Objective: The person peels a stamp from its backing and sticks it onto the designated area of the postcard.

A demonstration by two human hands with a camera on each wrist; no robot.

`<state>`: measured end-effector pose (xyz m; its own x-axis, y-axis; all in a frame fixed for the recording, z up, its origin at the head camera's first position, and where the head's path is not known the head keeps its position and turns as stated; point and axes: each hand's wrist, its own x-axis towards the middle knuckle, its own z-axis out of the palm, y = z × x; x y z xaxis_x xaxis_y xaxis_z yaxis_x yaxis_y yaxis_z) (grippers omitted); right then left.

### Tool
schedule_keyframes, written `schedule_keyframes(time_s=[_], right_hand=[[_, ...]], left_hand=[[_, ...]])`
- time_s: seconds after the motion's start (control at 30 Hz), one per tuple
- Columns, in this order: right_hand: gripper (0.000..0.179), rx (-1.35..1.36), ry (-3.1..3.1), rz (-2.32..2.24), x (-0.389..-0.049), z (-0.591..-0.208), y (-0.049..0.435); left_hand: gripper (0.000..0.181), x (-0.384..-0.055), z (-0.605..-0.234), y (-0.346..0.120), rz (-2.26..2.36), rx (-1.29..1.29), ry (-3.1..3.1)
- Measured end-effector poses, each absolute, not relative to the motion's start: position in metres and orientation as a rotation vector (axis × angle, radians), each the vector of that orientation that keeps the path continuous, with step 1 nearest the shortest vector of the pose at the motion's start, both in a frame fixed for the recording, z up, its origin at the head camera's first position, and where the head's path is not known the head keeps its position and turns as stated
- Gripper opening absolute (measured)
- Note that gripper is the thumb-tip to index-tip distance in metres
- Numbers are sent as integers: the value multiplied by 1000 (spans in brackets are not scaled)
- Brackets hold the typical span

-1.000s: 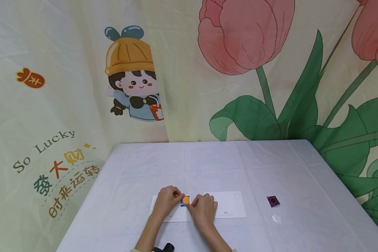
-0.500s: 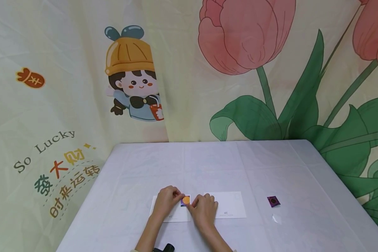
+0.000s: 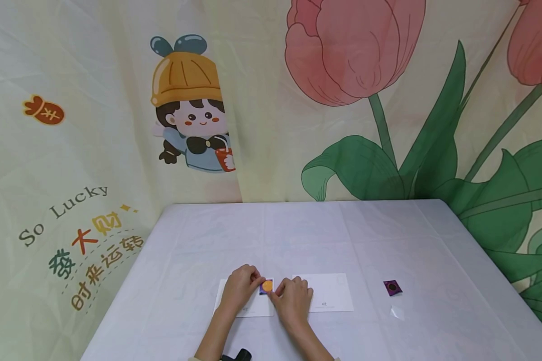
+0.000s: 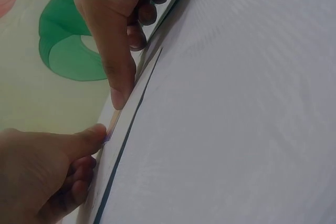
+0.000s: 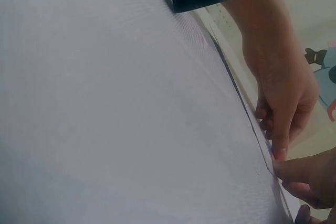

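A small square purple sticker (image 3: pixel 263 291) with an orange disc lies at the upper right part of the left white card (image 3: pixel 253 309). My left hand (image 3: pixel 241 288) pinches the sticker's left side between thumb and index finger. From the right, my right hand (image 3: pixel 292 299) holds its lower right corner with thumb and index tips, the other fingers curled. In the left wrist view the left hand (image 4: pixel 44 171) and right hand (image 4: pixel 113 30) meet low over the card, a thin strip of sticker (image 4: pixel 111 128) showing between their tips. Fingers hide the sticker's edges.
Just right of the hands lies a second white card (image 3: pixel 331 293), partly under the right hand. Farther right are a dark purple square (image 3: pixel 392 288) with a black disc and a clear film scrap (image 3: pixel 397 313). A black object (image 3: pixel 239 355) shows at the left wrist.
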<state>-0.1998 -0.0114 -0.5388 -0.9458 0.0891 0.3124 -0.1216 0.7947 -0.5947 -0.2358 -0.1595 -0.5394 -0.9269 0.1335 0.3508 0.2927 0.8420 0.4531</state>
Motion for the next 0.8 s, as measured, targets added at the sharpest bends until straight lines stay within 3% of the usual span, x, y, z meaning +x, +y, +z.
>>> schedule_keyframes(time_s=[0.23,0.5,0.8], right_hand=[[32,24,-2659,912,-200,-540,-11],[32,30,-2651,921,-201,-540,-10],[31,53,-2643,925,-201,-543,-10]], left_hand=[[26,-238,-544,-162,-823,-303,-2658],[38,-235,-541,-163,-718,28,-2749],[36,-235,-539,-160,-807,137,-2765]])
